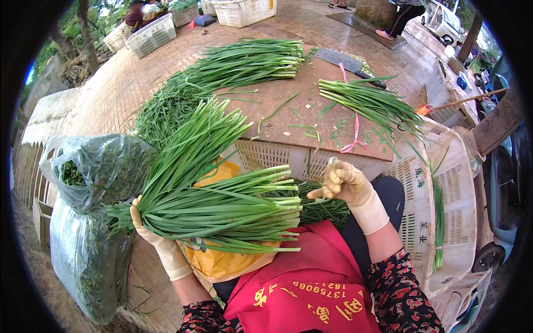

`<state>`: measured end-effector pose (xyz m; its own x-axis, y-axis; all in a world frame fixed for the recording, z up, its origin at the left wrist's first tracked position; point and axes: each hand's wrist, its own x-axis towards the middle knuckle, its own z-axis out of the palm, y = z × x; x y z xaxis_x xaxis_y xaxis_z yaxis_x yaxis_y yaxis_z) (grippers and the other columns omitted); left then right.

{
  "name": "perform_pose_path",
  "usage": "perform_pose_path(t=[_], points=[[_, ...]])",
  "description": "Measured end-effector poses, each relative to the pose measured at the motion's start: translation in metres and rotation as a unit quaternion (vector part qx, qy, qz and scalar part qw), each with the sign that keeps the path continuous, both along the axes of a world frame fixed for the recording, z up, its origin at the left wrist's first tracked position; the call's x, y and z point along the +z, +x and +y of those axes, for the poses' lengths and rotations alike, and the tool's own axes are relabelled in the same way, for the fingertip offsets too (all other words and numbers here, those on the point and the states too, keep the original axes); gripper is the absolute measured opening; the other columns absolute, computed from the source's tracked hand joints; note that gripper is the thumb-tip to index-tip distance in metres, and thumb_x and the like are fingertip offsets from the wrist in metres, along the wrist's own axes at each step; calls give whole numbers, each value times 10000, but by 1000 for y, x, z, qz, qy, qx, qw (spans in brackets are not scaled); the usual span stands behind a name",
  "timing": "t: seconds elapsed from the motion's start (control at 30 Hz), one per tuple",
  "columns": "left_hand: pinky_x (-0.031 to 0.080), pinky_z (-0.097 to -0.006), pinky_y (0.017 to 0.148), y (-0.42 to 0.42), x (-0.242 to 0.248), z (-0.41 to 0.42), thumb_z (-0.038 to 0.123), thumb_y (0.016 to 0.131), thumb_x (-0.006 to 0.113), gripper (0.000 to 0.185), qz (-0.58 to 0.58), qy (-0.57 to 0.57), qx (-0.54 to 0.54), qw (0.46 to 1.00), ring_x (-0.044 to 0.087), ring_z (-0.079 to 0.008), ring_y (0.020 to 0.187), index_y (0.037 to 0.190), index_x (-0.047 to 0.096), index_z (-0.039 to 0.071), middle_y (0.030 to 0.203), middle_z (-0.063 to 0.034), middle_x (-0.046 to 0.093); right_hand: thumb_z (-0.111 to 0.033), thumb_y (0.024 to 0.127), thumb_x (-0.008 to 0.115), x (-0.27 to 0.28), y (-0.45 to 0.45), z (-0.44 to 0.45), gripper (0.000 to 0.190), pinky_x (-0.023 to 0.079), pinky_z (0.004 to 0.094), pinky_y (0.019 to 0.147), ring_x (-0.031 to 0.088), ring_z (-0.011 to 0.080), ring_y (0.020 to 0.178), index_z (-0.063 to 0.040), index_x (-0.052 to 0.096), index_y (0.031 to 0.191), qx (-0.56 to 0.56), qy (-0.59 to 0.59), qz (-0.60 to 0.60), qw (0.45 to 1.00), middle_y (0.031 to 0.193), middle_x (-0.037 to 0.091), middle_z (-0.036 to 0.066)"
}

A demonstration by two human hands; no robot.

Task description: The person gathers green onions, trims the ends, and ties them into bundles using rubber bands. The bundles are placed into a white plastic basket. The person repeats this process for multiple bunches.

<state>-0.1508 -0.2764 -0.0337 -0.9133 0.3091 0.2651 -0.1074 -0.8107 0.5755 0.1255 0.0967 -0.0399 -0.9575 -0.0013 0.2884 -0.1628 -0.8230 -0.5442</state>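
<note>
My left hand, in a cream rubber glove, grips the leafy end of a fanned bunch of garlic chives. The pale cut ends of this bunch point right, and another part spreads up towards the board. My right hand, gloved alike, is raised just right of the cut ends, fingers partly curled. A small pale scrap shows at its fingertips; whether it is gripped is unclear. On the brown board ahead, a smaller chive bunch lies across a pink tie. A yellow plastic bag rests on my lap.
A large chive pile covers the board's far left. A cleaver lies at its far edge. White crates stand at right, one holding a tied bunch. Stuffed clear plastic bags stand at left. A person is beyond.
</note>
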Motion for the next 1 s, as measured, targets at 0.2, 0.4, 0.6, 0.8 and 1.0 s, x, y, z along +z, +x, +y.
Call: perform_pose_path(t=[0.2, 0.4, 0.6, 0.8, 1.0], points=[[501, -363, 921, 8, 7, 1, 304, 972, 552, 262, 0, -26, 17, 1000, 645, -195, 990, 1076, 679, 99, 1106, -39, 684, -309, 850, 736, 12, 6, -4, 439, 516, 333, 852, 683, 216, 925, 19, 648, 1129, -131, 615, -424, 652, 1006, 718, 97], [502, -397, 924, 1, 15, -1, 271, 977, 544, 241, 22, 20, -57, 998, 643, -209, 1006, 1083, 679, 102, 1101, -35, 689, -137, 863, 729, 16, -65, -65, 215, 513, 269, 782, 629, 84, 842, -23, 700, 1043, -161, 285, -251, 911, 947, 720, 28], [495, -403, 922, 10, 23, 7, 258, 975, 555, 214, 37, 37, -85, 995, 630, -204, 1012, 1075, 661, 102, 1078, -28, 677, -106, 856, 731, -4, -50, -29, 179, 538, 273, 700, 668, 143, 730, 38, 696, 956, -246, 210, -343, 882, 828, 711, 89], [495, -407, 929, 6, 16, 1, 257, 977, 551, 215, 35, 33, -83, 995, 632, -206, 1011, 1069, 668, 101, 1076, -29, 681, -291, 842, 734, 0, -13, 5, 242, 498, 263, 614, 631, 77, 617, -50, 719, 867, -239, 532, -584, 564, 705, 705, 27], [498, -419, 936, 5, 19, 4, 246, 980, 544, 218, 30, 31, -91, 995, 641, -217, 1011, 1075, 666, 91, 1085, -49, 687, -254, 794, 758, 28, -30, -46, 299, 483, 337, 836, 631, 207, 878, -78, 706, 1029, -390, 633, -175, 645, 935, 702, 84]])
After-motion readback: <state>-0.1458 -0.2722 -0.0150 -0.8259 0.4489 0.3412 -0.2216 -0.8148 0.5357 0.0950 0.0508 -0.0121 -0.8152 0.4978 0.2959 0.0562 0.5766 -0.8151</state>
